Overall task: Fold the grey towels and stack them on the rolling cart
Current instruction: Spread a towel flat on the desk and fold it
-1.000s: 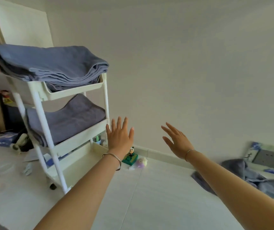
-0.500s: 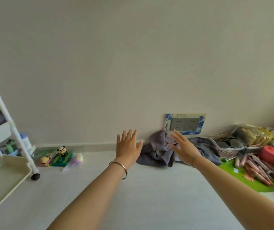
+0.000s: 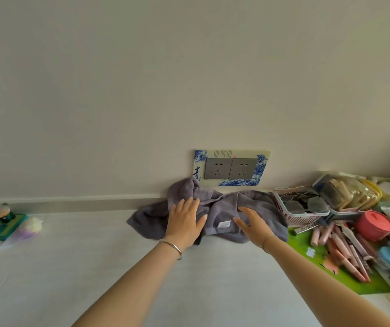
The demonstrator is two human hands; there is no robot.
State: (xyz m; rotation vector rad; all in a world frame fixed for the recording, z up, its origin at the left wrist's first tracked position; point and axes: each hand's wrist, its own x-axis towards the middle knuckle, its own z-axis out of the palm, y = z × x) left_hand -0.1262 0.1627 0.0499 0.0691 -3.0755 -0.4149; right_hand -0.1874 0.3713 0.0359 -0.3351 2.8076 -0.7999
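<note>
Whereas one second earlier the view faced the rolling cart, with folded towels on its upper two shelves, the cart is now out of frame. The head has swung right to a crumpled grey towel. It lies at the far edge of the floor, against the skirting, below a socket plate and just beside a pink basket. Both arms, previously raised in open air, have travelled with the turn. The left hand now overlies the towel's left half and the right hand its right half. The fingers of both are straight and spread, holding nothing; whether either palm touches the cloth cannot be told. Judged from this, earlier towels are stowed, and this one remains to be picked up and folded. The likely next step is a grasp on its edges.
</note>
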